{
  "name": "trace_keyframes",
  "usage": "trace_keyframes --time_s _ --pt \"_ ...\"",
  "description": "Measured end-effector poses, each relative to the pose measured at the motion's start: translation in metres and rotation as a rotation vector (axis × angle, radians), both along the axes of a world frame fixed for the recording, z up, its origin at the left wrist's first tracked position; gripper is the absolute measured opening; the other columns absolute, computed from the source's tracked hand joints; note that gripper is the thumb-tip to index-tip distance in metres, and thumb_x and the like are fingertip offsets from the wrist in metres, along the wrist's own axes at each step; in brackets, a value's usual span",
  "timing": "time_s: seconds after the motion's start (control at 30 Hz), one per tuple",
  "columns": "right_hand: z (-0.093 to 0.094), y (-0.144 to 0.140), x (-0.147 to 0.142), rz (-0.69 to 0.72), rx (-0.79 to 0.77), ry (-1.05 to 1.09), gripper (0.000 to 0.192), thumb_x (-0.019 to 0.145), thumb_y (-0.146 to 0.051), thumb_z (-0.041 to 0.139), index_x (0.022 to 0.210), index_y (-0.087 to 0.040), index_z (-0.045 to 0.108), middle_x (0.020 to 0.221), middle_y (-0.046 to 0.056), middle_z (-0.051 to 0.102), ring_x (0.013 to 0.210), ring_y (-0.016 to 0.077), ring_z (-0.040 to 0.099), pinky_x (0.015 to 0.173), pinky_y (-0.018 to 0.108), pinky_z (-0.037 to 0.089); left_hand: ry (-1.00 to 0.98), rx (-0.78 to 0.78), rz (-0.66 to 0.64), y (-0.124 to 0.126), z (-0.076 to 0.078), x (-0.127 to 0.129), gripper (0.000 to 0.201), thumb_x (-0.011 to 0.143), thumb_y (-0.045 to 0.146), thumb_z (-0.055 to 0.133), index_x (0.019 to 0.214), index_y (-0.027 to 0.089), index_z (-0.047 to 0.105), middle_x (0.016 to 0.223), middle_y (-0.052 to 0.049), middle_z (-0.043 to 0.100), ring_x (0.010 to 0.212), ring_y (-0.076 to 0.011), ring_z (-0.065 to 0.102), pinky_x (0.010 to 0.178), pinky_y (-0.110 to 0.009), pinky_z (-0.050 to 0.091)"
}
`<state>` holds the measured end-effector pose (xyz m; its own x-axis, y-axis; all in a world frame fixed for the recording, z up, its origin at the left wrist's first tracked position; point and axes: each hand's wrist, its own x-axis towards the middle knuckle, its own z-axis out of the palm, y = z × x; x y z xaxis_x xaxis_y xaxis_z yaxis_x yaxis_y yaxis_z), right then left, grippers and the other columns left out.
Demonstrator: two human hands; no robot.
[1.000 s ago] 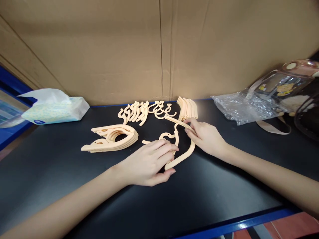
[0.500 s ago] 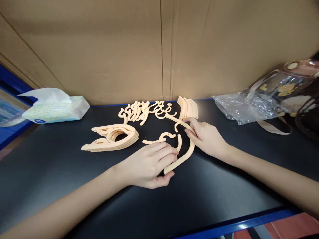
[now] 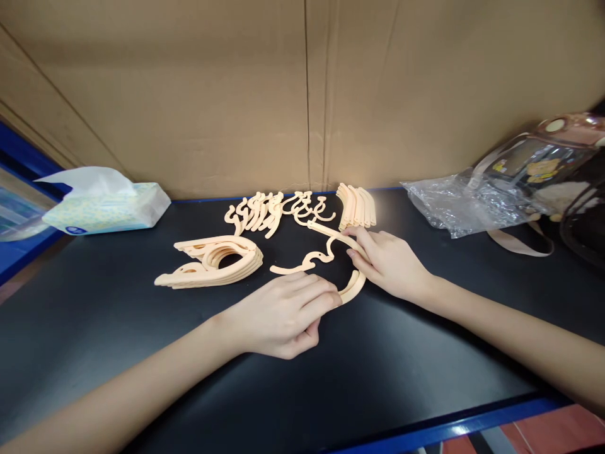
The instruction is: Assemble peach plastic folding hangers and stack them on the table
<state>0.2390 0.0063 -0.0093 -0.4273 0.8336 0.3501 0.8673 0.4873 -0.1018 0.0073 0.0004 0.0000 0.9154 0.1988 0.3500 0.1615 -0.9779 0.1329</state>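
A cream plastic folding clothes hanger (image 3: 353,291) lies spread on the table between my hands, its curved arms bent round to the right. My left hand (image 3: 295,312) is closed, thumb and fingers pinched on the lower arm's end, which they hide. Around the bend at the other side, my right hand (image 3: 390,258) grips the upper arm with thumb and fingers. Inside the curve is the hanger's hook (image 3: 317,257), its upper end against the upper arm and its tip running left above my left hand. How the parts join is partly covered by my fingers.
Folded hangers (image 3: 236,268) are stacked on the left of the black table (image 3: 401,372). Several loose hooks (image 3: 262,211) and a row of hanger arms (image 3: 357,205) lie at the back. A tissue pack (image 3: 111,205), crinkled plastic bag (image 3: 458,202) and clear backpack (image 3: 529,157) flank them.
My left fingers have closed over the lower arm's end, which stuck out before. An inner curved strip now lies along that arm, and the hook meets the upper arm. My right hand shifted slightly left.
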Motion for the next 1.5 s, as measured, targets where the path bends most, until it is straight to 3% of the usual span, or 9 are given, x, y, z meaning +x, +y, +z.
trace_keyframes --time_s 0.13,0.37,0.5,0.67,0.83,0.97,1.13,1.23,1.5 --pt "0.0012 0.0 0.0002 0.047 -0.013 -0.005 0.025 0.092 -0.022 0.039 0.115 -0.015 0.047 0.089 0.006 0.067 0.076 0.0192 0.063 0.069 0.029 0.044 0.043 -0.003 0.056 0.0004 0.0014 0.0002 0.035 0.077 0.007 0.046 0.111 0.012 0.052 0.109 -0.01 0.061 0.099 -0.0215 0.056 0.086 -0.034 0.045" --pt "0.0015 -0.0034 -0.0002 0.185 -0.058 -0.04 0.029 0.09 -0.021 0.04 0.118 -0.016 0.046 0.097 0.007 0.068 0.081 0.0196 0.064 0.072 0.03 0.045 0.016 0.015 0.3 0.0024 -0.001 0.0009 0.035 0.08 0.009 0.046 0.115 0.015 0.05 0.118 -0.008 0.059 0.112 -0.0235 0.049 0.089 -0.036 0.04" --pt "0.0007 -0.0032 0.0003 0.211 -0.052 -0.062 0.031 0.091 -0.022 0.039 0.12 -0.014 0.047 0.098 0.008 0.068 0.08 0.0201 0.064 0.072 0.031 0.044 0.0 0.087 0.459 0.0044 -0.0028 0.001 0.029 0.083 0.016 0.05 0.111 0.015 0.052 0.113 -0.009 0.059 0.098 -0.0235 0.052 0.079 -0.035 0.042" --pt "-0.0004 -0.0016 0.0013 0.176 -0.055 -0.043 0.034 0.092 -0.023 0.038 0.124 -0.013 0.045 0.09 0.007 0.068 0.076 0.0194 0.064 0.069 0.03 0.043 -0.069 0.33 0.609 0.0075 -0.0045 0.0001 0.021 0.089 0.032 0.053 0.099 0.014 0.055 0.082 -0.006 0.062 0.075 -0.0214 0.054 0.063 -0.031 0.04" --pt "0.0003 -0.0052 -0.0013 0.196 -0.067 -0.063 0.034 0.09 -0.022 0.038 0.122 -0.013 0.048 0.083 0.005 0.068 0.07 0.0187 0.062 0.067 0.029 0.041 -0.087 0.305 0.599 0.0063 -0.0064 -0.0004 0.017 0.093 0.031 0.048 0.094 0.016 0.056 0.063 0.002 0.059 0.055 -0.0126 0.054 0.05 -0.024 0.035" --pt "0.0005 -0.0077 -0.0023 0.163 -0.037 -0.049 0.037 0.091 -0.022 0.035 0.124 -0.012 0.048 0.079 0.004 0.068 0.065 0.018 0.061 0.064 0.029 0.04 -0.075 0.305 0.545 0.0039 -0.0081 -0.0008 0.022 0.093 0.032 0.046 0.101 0.016 0.059 0.054 0.005 0.059 0.043 -0.0102 0.052 0.045 -0.023 0.031" --pt "-0.0005 -0.0082 -0.0015 0.147 -0.037 -0.02 0.038 0.092 -0.022 0.033 0.127 -0.013 0.047 0.083 0.005 0.07 0.065 0.0166 0.061 0.065 0.028 0.041 0.022 0.239 0.433 0.0033 -0.0077 -0.0012 0.028 0.096 0.032 0.04 0.113 0.02 0.059 0.075 0.0 0.071 0.055 -0.0127 0.064 0.048 -0.022 0.039" --pt "-0.0006 -0.0086 -0.0021 0.182 -0.035 -0.003 0.037 0.092 -0.022 0.033 0.126 -0.013 0.047 0.083 0.005 0.07 0.066 0.0168 0.062 0.066 0.029 0.042 0.097 0.219 0.414 0.0036 -0.0077 -0.0002 0.031 0.097 0.036 0.039 0.119 0.023 0.056 0.081 0.0 0.07 0.058 -0.0129 0.065 0.048 -0.021 0.041" --pt "0.0025 -0.0091 -0.0022 0.229 -0.231 0.246 0.028 0.082 -0.016 0.044 0.11 -0.019 0.044 0.084 0.001 0.062 0.07 0.0152 0.057 0.066 0.028 0.043 0.156 0.245 0.382 0.0029 -0.0077 0.0029 0.025 0.098 0.032 0.035 0.104 0.022 0.057 0.077 0.001 0.064 0.059 -0.0127 0.063 0.048 -0.021 0.038"
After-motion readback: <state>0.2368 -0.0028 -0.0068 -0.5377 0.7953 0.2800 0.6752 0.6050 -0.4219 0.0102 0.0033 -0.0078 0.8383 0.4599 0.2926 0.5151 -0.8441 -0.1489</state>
